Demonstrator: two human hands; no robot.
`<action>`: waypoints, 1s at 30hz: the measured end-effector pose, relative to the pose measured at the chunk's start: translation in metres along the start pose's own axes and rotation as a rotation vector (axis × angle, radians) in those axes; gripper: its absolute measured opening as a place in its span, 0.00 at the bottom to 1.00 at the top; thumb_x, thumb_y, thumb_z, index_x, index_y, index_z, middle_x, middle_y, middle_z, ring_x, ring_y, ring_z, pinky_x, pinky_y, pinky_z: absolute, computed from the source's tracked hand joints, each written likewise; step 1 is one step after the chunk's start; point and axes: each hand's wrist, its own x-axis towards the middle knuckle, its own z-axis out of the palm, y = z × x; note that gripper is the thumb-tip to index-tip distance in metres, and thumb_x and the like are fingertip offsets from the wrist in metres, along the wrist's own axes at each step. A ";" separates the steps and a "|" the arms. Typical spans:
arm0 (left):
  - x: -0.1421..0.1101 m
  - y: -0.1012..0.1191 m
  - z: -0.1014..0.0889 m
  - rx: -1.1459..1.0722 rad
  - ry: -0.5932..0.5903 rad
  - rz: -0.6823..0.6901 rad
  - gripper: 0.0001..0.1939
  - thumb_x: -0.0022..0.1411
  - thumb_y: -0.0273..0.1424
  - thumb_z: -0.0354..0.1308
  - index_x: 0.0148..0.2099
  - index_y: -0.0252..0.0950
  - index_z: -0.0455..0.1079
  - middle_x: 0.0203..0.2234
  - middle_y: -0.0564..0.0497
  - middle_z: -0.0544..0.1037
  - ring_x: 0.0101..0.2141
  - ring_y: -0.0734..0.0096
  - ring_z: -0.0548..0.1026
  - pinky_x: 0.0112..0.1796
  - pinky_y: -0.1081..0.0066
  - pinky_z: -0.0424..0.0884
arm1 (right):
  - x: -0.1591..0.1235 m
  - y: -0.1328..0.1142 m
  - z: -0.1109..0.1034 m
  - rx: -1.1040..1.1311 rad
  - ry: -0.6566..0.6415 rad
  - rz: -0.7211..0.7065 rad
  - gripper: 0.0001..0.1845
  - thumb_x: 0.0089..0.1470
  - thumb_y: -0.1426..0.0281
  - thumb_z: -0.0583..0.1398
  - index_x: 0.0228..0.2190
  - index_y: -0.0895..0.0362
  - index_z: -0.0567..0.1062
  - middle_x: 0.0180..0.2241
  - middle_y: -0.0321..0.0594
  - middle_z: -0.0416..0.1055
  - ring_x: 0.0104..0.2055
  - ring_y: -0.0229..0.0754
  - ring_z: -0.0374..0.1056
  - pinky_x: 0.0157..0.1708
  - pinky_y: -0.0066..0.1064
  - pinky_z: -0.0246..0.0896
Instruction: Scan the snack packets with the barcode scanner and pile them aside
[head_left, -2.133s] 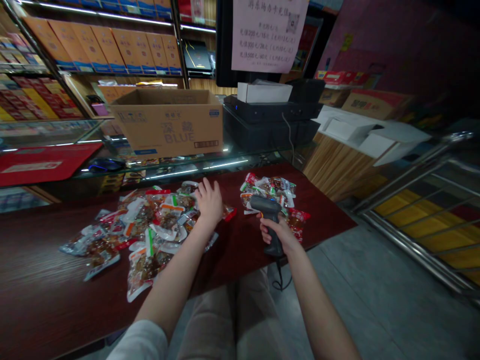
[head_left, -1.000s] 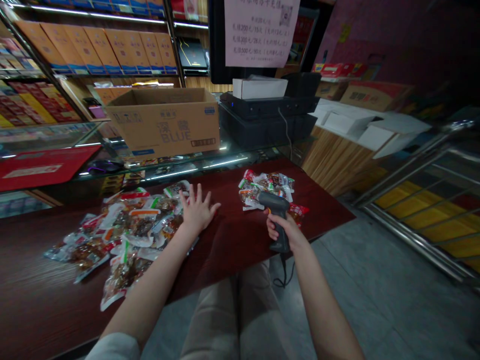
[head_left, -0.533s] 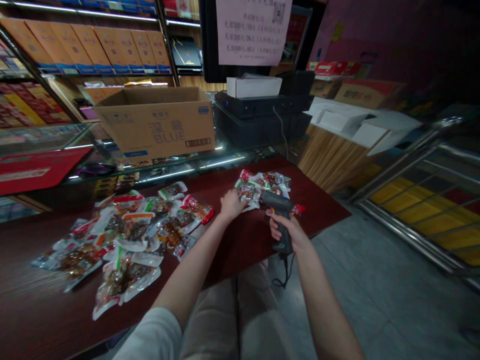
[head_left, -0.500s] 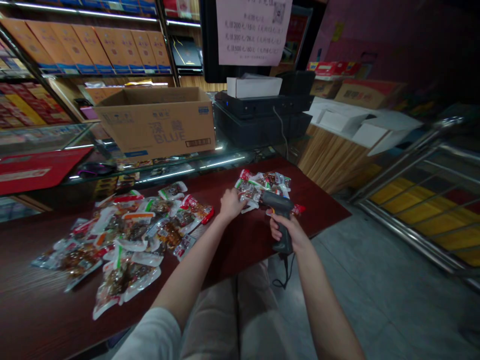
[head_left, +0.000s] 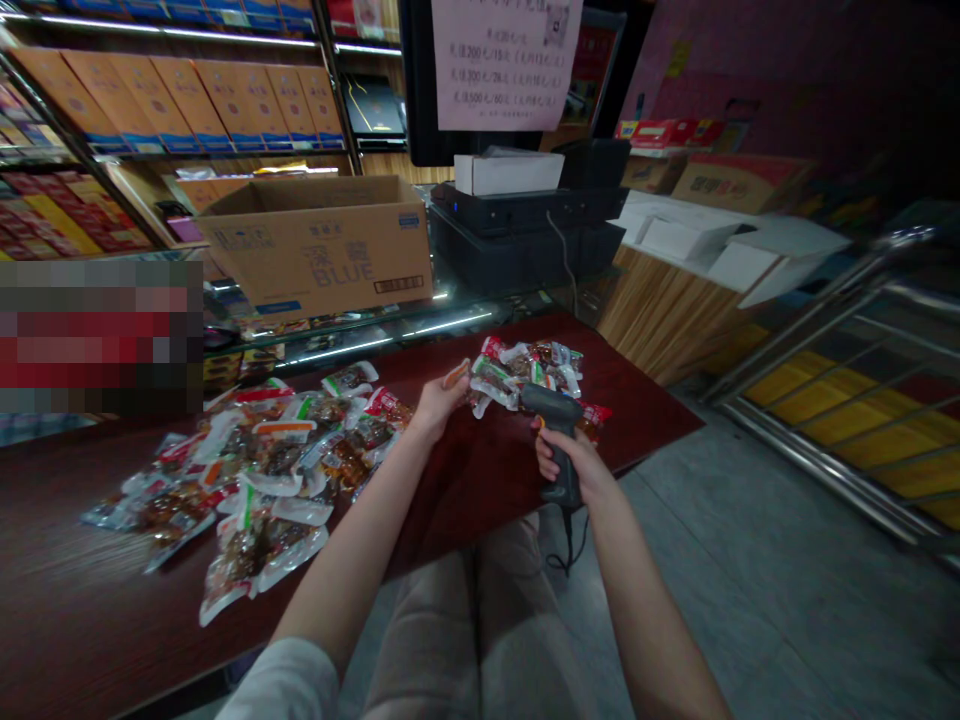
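Note:
My left hand (head_left: 436, 403) is closed on a small snack packet (head_left: 456, 374) with an orange strip, lifted just left of the smaller pile. My right hand (head_left: 570, 462) grips a dark barcode scanner (head_left: 553, 405), a finger by its trigger and its head pointing left. Behind the scanner lies the smaller pile of clear vacuum-sealed snack packets (head_left: 499, 380), partly hidden by it. Left of my left forearm spreads the larger pile of packets (head_left: 277, 455), with white, red, green and orange edges. Both piles rest on the dark red tabletop (head_left: 465, 500).
A cardboard box (head_left: 322, 250) stands on the glass counter behind the table. Right of it are a black register unit (head_left: 517, 240) and a monitor carrying a paper notice (head_left: 502, 65). A metal railing (head_left: 810, 470) stands at the right. A blurred patch covers the far left.
My left hand passed from the larger pile to the smaller one, took hold of a packet there and drew it slightly left and up. My right hand kept the scanner near the smaller pile.

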 end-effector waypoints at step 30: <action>-0.043 0.009 -0.004 -0.190 -0.121 0.033 0.39 0.37 0.18 0.53 0.56 0.39 0.65 0.57 0.47 0.71 0.56 0.62 0.70 0.56 0.60 0.64 | -0.014 0.024 0.049 -0.019 -0.024 0.042 0.19 0.44 0.61 0.69 0.34 0.58 0.70 0.17 0.26 0.61 0.13 0.27 0.54 0.13 0.21 0.49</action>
